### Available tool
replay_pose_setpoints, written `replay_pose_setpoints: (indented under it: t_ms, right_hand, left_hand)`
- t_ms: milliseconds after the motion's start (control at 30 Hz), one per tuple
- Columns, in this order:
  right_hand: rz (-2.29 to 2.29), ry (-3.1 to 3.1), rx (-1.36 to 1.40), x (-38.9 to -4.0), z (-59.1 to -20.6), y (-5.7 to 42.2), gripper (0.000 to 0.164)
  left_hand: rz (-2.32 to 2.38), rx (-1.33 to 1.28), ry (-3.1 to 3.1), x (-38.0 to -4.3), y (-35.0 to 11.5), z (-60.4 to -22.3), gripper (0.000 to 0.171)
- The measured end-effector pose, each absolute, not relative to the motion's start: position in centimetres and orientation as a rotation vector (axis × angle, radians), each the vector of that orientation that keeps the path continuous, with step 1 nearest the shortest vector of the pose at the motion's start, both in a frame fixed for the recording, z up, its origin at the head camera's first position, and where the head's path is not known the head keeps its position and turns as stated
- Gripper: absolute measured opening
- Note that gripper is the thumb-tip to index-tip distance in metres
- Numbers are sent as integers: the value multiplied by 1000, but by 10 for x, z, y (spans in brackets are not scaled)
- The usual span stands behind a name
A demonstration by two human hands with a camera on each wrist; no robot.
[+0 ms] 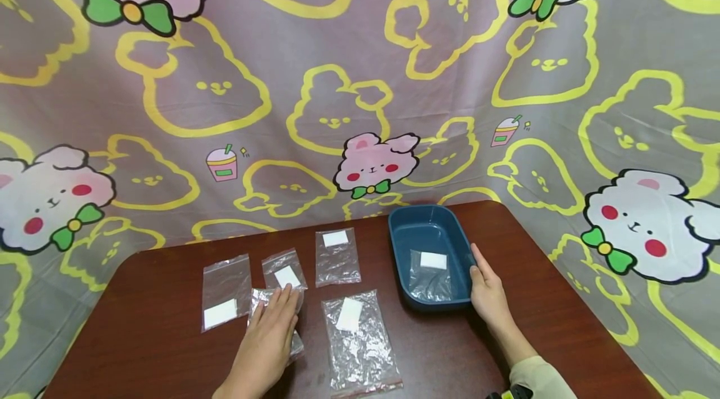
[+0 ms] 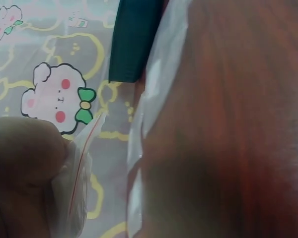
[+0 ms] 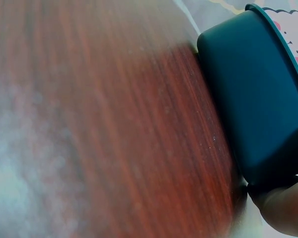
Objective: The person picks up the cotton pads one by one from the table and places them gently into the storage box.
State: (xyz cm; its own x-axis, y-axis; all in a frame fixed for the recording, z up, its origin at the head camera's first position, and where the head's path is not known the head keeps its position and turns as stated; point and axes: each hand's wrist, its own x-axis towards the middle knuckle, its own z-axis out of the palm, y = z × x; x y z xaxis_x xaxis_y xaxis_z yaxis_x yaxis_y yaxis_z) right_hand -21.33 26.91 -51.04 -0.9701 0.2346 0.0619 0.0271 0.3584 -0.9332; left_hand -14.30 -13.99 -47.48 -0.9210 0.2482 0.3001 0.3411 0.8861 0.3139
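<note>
My left hand (image 1: 267, 330) grips a clear zip bag (image 1: 296, 349) at the left centre of the table. In the left wrist view, the bag's red-lined edge (image 2: 83, 163) stands up beside a finger (image 2: 25, 153). My right hand (image 1: 490, 292) holds the right side wall of a dark blue plastic tub (image 1: 398, 249), near its front corner. A clear bag with a white label (image 1: 433, 261) lies inside the tub. In the right wrist view, a digit (image 3: 288, 210) meets the tub's outer wall (image 3: 258, 94); the other fingers are hidden there.
Several more clear bags with white labels lie on the brown wooden table (image 1: 157, 299): one at left (image 1: 225, 283), a small one (image 1: 275, 261) above my left hand, one at the back (image 1: 336, 264), a large one (image 1: 360, 355) in front. A cartoon-printed cloth (image 1: 315, 42) hangs behind.
</note>
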Motion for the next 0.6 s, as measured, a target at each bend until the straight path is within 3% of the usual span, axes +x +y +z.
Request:
replay_pose_setpoints:
  t_ms: [600]
  right_hand:
    - [1672,-2446,-220,-212,-510,269,52]
  left_hand:
    - [-544,-435,-2735,-158,-146,-440,44]
